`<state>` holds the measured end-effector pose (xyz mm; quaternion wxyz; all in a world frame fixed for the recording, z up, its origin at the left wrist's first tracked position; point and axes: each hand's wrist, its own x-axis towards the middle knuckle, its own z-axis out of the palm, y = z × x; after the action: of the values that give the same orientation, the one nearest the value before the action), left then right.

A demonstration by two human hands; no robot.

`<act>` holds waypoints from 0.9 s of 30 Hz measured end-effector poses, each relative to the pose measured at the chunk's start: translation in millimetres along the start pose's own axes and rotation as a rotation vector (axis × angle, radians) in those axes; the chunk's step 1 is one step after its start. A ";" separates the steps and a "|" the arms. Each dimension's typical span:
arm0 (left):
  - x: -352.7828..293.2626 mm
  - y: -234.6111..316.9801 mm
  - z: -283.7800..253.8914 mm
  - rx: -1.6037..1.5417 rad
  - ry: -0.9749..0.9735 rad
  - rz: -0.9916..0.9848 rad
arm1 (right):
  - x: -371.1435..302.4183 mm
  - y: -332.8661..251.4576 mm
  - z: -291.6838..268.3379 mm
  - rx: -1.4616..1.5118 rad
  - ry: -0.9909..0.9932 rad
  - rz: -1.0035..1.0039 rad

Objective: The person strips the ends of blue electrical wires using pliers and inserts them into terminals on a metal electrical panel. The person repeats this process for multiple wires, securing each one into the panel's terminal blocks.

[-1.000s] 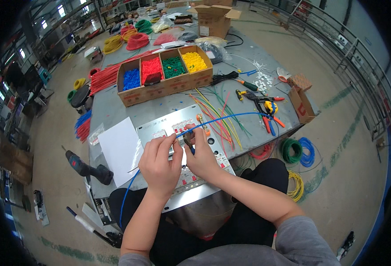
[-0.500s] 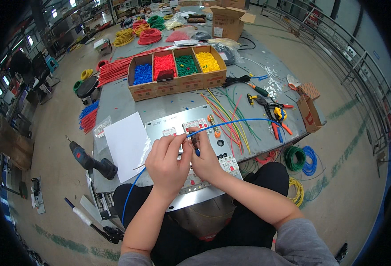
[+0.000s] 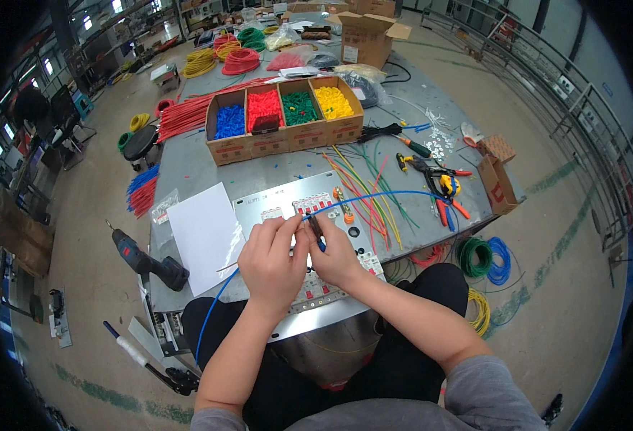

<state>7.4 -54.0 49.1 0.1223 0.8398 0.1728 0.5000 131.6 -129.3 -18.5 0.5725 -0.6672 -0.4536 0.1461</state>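
Note:
My left hand (image 3: 272, 260) is closed, its fingertips pinching a blue wire (image 3: 374, 195) above the metal panel. On one side the wire arcs away to the right over the table; on the other it hangs past my left forearm. My right hand (image 3: 334, 257) is closed round a small plier-like tool (image 3: 316, 228) with dark jaws and a blue grip. Its jaws meet the wire just beside my left fingertips; whether they bite into it is too small to tell. Below both hands lies the silvery panel (image 3: 266, 195), carrying rows of white breakers (image 3: 313, 204) with red switches.
Behind the panel stands a cardboard box (image 3: 234, 152) of blue, red, green and yellow caps. Loose coloured wires (image 3: 363, 190) and several hand tools (image 3: 442, 183) lie right. White paper (image 3: 201, 233) and a cordless drill (image 3: 151, 262) are left. Wire coils (image 3: 476, 256) rest on the floor.
My right index finger, raised along the wire before, has curled down toward the tool. The tool's jaws now stand up against the wire. My left hand keeps its pinch in nearly the same place.

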 end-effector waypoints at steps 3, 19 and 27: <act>-0.5 -5.7 3.9 0.033 0.016 0.008 | 1.3 -1.1 1.1 -0.021 0.000 -0.001; -25.3 -14.8 4.6 0.047 -0.397 -0.028 | -2.5 24.9 -28.4 0.605 -0.118 0.366; -13.1 -104.3 -42.7 0.199 -0.249 -0.351 | 53.1 42.7 -161.1 0.798 0.293 0.510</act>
<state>-53.6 37.0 19.3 0.1443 0.8600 0.3481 0.3441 294.4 -187.2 9.0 0.7871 -0.4991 -0.0995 0.3484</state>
